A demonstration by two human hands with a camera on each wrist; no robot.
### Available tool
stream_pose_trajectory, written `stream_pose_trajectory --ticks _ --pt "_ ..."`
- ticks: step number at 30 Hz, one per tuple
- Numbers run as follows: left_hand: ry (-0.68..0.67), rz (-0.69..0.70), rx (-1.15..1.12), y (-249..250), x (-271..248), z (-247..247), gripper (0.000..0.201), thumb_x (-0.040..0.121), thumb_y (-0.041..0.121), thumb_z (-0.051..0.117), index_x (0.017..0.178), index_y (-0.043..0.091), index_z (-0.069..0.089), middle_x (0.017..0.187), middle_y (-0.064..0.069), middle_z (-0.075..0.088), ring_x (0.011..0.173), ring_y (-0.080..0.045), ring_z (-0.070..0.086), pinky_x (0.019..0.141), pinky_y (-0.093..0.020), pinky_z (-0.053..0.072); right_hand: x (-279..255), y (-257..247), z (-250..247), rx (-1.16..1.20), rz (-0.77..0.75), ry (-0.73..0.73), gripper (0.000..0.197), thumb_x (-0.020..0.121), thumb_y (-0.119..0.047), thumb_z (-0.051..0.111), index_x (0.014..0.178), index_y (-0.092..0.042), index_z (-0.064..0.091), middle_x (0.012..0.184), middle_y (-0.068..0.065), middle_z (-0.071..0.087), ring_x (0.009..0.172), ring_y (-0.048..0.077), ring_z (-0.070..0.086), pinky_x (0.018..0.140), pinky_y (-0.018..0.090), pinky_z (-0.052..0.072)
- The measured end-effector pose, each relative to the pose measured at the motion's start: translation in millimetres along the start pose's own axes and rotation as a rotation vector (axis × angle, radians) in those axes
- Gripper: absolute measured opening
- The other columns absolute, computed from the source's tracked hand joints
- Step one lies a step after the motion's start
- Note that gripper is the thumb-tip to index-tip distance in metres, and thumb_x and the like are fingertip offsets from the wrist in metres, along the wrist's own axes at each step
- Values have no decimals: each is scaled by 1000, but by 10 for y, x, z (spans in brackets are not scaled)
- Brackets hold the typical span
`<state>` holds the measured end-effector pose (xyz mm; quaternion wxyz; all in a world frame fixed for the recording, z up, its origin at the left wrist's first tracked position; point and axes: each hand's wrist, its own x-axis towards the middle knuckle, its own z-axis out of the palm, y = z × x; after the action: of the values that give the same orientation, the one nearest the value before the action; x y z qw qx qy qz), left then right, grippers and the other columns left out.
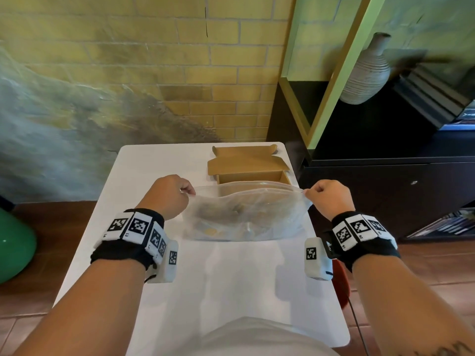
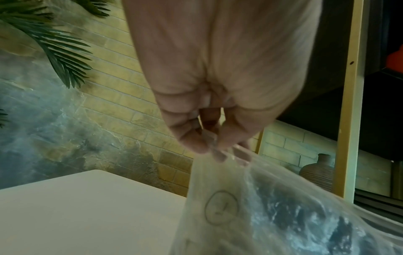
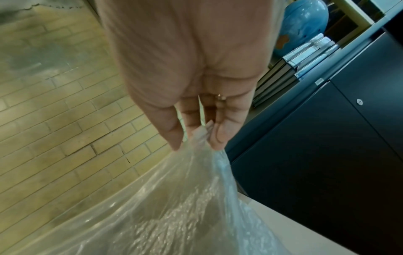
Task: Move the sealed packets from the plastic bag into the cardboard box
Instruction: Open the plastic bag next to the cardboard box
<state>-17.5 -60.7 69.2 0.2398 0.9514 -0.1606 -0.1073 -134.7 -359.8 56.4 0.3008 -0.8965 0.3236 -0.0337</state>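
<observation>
The plastic bag [image 1: 246, 214] stretches between the 2 hands, left hand [image 1: 169, 194] and right hand [image 1: 331, 199] pinching its top corners.

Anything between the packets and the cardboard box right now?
Only the plastic bag itself: the packets lie inside it, blurred through the film. The left hand and right hand each pinch a top corner of the bag. The cardboard box sits open just behind the bag, nothing visible over its opening.
</observation>
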Motion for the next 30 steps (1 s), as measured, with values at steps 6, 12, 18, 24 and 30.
stream_pose_trajectory --ticks 6,12,18,24,30 --pt "61 -96 63 80 7 100 45 94 28 43 70 -3 63 82 -15 62 94 -34 49 76 -36 40 27 -17 81 -14 117 0 29 81 -36 68 75 -10 56 69 1 55 67 16 52 58 25 38" --pt "148 -136 19 112 4 275 31 86 6 50 108 15 70 118 -1 63 118 -25 42 93 -30 38 88 18 153 -24 157 57 10 85 -8 48 81 -8 58 99 17 62 85 27 57 69 31 44" --pt "94 -73 -101 106 0 371 44 80 -4 52 117 16 64 126 -1 60 114 -21 55 90 -25 40 81 -23 251 -10 135 -18 28 86 -35 59 93 -8 60 89 10 61 74 21 56 60 27 42" --pt "24 -41 -158 128 -4 419 42 76 -11 48 109 13 58 113 -5 53 98 -19 51 81 -26 39 59 -33 346 26 139 44 6 85 -14 59 88 -9 59 104 14 58 77 22 55 69 30 45" --pt "-7 -141 -495 157 8 462 38 78 -17 36 73 18 50 78 3 48 76 -16 45 58 -22 36 2 35 391 221 211 148 18 85 -1 51 83 -13 64 99 9 61 80 23 57 64 28 44"
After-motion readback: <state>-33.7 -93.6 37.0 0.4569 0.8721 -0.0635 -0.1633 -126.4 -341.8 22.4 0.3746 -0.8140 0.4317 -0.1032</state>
